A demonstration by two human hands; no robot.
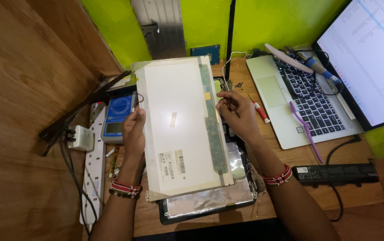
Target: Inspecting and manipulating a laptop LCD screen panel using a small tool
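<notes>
1. Lid shell [209, 201] nearest the viewer: a dark laptop lid lined with silver foil lies flat on the wooden desk [299, 156], under the near end of the screen panel.
2. Screen panel [178, 125]: a bare laptop display, back side up, pale grey with a narrow green circuit strip along its right edge. It is held over the lid shell, tilted a little, its long axis running from the viewer toward the green wall.
3. Left hand [134, 129]: fingers curled closed on the panel's left edge, thumb on top, near a thin red wire at the corner.
4. Right hand [236, 114]: closed in a pinch on the right edge beside the circuit strip.
5. Handling, as I judge it: the panel looks thin, light and stiff, but brittle. Glass and circuit strip would not take bending or pressure, so the metal edge frame is the safe place to grip, as both hands do.
6. Farther off: a blue meter [118, 114] just left of the panel, a small red screwdriver [259, 109] to the right, then an open laptop [308, 98] and a black battery [336, 174].
</notes>
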